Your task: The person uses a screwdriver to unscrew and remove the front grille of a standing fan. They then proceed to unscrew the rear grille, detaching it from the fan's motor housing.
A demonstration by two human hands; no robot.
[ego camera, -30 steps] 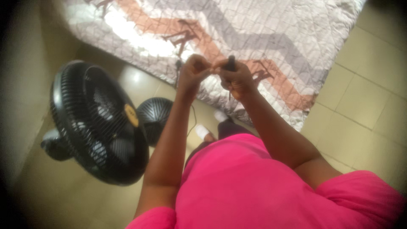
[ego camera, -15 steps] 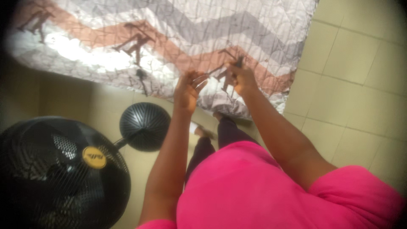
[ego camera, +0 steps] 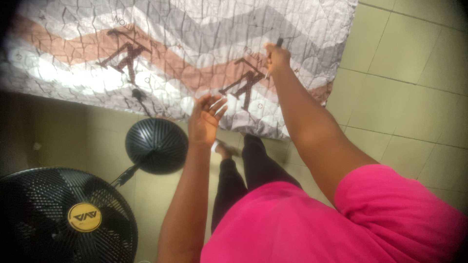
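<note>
Looking down from the head camera, we see our right hand [ego camera: 277, 57] raised in the upper middle of the frame, clenched around a thin dark tool [ego camera: 273, 59] whose black end sticks up above the knuckles while a slim shaft runs down below the fist; what kind of tool it is we cannot tell, since it is small and blurred. That tool sits inside the fist itself, over the quilted bed cover [ego camera: 161, 44], which fills the upper left and centre of the frame with grey, brown and white wavy bands and dark printed marks. Our left hand [ego camera: 205, 119] hangs lower, just left of centre, released, with the fingers spread and holding nothing; it hovers at the near edge of the bed cover and is well apart from the tool, below and to the left of it. Beneath the left hand, near the middle left, stands the round black fan base [ego camera: 156, 145] on the pale tiled floor [ego camera: 404, 97], and a black fan head [ego camera: 63, 219] with a yellow centre badge fills the lower left corner. Our pink shirt [ego camera: 312, 219] and dark trousers [ego camera: 243, 175] take up the lower middle and lower right.
</note>
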